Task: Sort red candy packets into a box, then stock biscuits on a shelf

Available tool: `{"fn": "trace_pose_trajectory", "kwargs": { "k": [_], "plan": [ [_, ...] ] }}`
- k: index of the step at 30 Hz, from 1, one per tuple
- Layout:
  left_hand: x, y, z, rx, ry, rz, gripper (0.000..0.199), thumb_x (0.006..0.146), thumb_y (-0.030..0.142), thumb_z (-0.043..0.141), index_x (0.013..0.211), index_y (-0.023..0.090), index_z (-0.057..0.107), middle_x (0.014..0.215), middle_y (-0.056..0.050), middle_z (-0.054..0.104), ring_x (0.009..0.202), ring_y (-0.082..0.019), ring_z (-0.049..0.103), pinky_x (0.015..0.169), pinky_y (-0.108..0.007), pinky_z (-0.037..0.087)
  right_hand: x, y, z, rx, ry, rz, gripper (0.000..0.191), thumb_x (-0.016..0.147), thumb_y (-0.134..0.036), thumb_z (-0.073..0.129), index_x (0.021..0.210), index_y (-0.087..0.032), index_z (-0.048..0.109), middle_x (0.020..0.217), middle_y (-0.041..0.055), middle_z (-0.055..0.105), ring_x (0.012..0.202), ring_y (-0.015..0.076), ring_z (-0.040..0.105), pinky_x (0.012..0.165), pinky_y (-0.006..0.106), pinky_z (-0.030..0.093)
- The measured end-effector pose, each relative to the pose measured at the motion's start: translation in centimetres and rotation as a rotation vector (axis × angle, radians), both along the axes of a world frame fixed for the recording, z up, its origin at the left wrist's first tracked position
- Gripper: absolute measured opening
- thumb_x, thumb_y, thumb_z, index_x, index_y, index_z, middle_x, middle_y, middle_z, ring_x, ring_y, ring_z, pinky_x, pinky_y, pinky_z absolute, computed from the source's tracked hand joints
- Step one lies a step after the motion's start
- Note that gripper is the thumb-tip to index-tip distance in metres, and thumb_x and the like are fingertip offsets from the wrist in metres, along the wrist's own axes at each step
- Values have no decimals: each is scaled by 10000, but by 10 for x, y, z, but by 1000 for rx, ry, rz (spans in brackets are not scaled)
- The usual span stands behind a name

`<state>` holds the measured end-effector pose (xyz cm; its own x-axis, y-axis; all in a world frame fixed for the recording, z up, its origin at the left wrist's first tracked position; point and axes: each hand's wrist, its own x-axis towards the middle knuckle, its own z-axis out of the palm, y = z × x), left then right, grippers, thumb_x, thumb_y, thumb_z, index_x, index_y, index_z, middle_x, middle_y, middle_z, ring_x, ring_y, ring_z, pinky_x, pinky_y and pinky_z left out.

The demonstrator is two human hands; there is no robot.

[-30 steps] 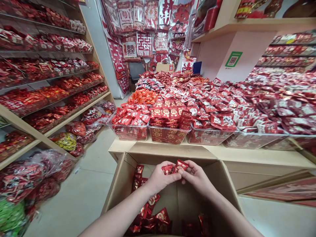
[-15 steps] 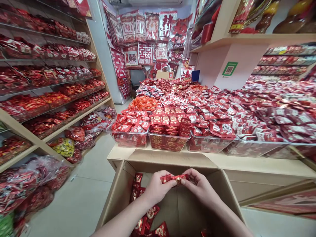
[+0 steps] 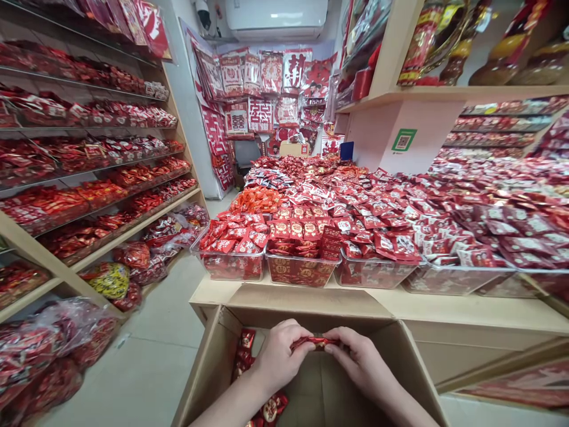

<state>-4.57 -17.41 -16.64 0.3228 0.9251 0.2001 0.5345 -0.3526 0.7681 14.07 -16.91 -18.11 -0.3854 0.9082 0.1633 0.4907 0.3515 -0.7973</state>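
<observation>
pale counter [image 3: 444, 303], centre to right of the frame: a row of clear plastic tubs [image 3: 302, 274], filled with red packets [image 3: 231, 243], stands side by side along its front. tiered shelves [image 3: 137, 230], left of the frame: wrapped goods [image 3: 57, 200], mostly red, lie in long rows.

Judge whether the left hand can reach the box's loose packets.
Probably yes: the left hand is over the open box, near the loose packets, and nothing visible bars the way, but it may need to release the held packet.
</observation>
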Motion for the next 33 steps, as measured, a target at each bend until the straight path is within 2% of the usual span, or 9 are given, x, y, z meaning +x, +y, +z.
{"fn": "trace_pose_trajectory", "kwargs": {
  "k": [6,11,15,19,21,24,28,31,33],
  "plan": [
    [1,1,-1,-3,-65,-1,153,758,237,518,748,177,659,676,-36,580,652,-136,523,603,-230,381,3,2,-3,14,-14,-33,150,761,-304,519,774,-199,626,763,43,654,709,185,594,637,277,447],
    [2,0,-1,-27,-116,36,150,750,237,523,738,185,663,670,-33,581,639,-137,532,590,-228,386,2,3,-2,0,-2,-26,180,783,-307,490,837,-207,630,806,47,661,740,188,599,664,280,454],
    [4,1,1,-48,-172,91,168,754,278,514,761,188,656,711,-43,605,657,-148,547,604,-241,403,4,2,-1,11,-7,-36,184,795,-304,470,839,-221,629,802,41,656,742,191,595,670,286,455],
    [3,4,-1,-88,-300,203,183,749,303,515,848,189,618,820,-49,625,771,-169,559,709,-272,417,10,3,7,8,72,-128,177,788,-323,476,842,-231,617,837,40,660,780,204,594,698,294,459],
    [1,5,-4,-165,-420,262,177,754,297,500,875,183,560,784,-34,616,740,-158,559,687,-272,424,13,7,18,2,115,-176,182,786,-334,477,856,-234,611,865,38,663,805,206,595,718,294,460],
    [1,5,-9,-280,-597,272,83,745,212,466,821,182,471,701,1,577,616,-120,533,561,-233,413,17,21,42,50,95,-194,191,788,-334,470,877,-230,603,845,36,666,781,203,598,696,293,465],
    [4,5,-12,-380,-734,281,84,694,165,482,770,170,450,756,-18,574,642,-121,540,534,-224,411,16,60,85,340,-8,-167,173,790,-295,469,856,-210,605,789,46,647,740,192,585,681,296,449],
    [6,5,-13,-414,-764,294,135,675,243,551,757,157,486,741,-29,588,678,-135,549,590,-242,420,8,99,115,574,-135,-180,165,777,-249,488,841,-200,632,826,53,645,777,190,576,714,300,435],
    [5,5,-15,-394,-732,316,183,660,305,582,727,151,512,681,-18,582,640,-128,534,587,-237,402,-2,124,131,660,-256,-173,171,771,-223,502,842,-185,653,832,55,657,788,188,570,735,298,422]
  ]
}}
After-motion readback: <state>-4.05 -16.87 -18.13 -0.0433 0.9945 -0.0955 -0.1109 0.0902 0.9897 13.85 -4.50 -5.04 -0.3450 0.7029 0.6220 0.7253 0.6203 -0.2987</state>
